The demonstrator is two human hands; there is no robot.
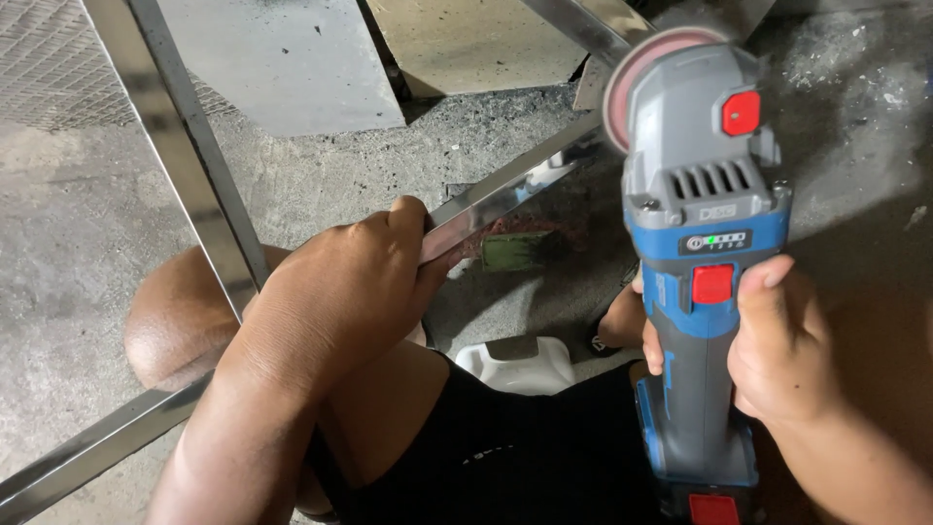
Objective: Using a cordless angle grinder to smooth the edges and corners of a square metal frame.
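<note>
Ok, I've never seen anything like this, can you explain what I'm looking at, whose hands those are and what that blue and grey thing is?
One picture, taken by a camera on the person's head, looking down at their own hands and bent knee. The right hand grips a blue and grey cordless angle grinder, with its pinkish disc pointing away. The left hand clasps a shiny metal bar, part of a frame lying across the dusty concrete floor. Flat metal sheets lie further off, and a white plastic object sits by the leg.
</note>
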